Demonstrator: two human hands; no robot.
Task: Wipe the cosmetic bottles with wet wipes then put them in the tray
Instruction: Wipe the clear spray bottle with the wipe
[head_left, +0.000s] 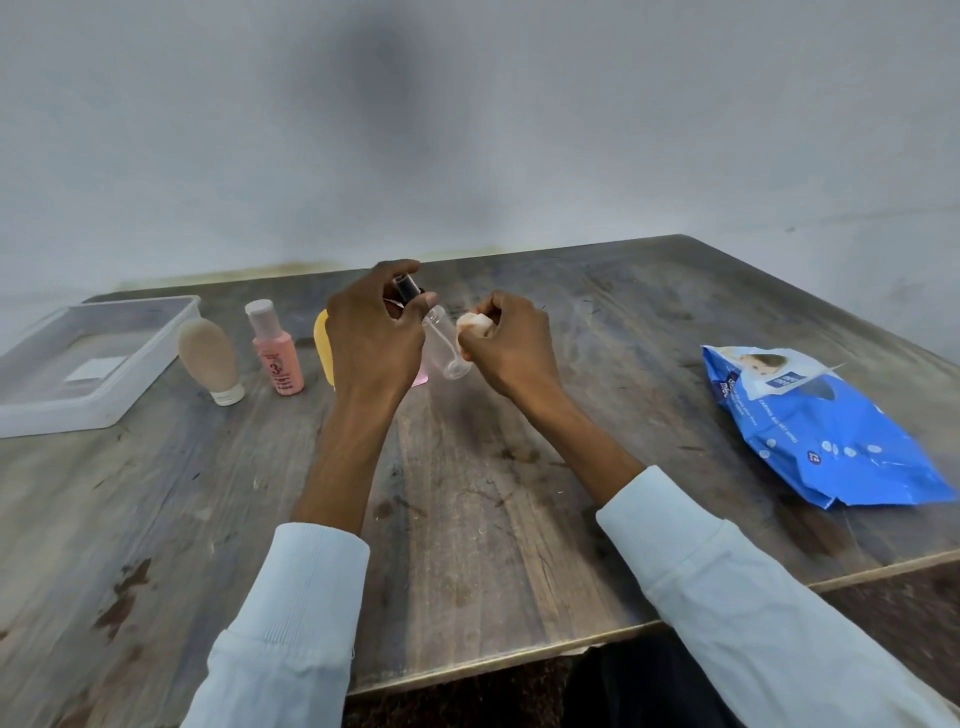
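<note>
One tray (171, 332) far left; right of it two bottles standing free — a beige tube (208, 358) and a pink bottle (278, 358) — with a yellow item (323, 345) partly hidden behind the left hand (371, 338). Left hand's fingers curl round the black cap end of a clear bottle (441, 343), held off the table (467, 519); long axis tilted, cap up-left, base down-right. Right hand (511, 345) pinches a wadded wipe (475, 325) against the bottle's side. One blue wipe pack (826, 431) lies far right.

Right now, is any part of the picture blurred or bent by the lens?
Head view: the clear bottle and wipe between the hands look soft; the wall shows a dark smudge; the table edges bow from the wide angle.
</note>
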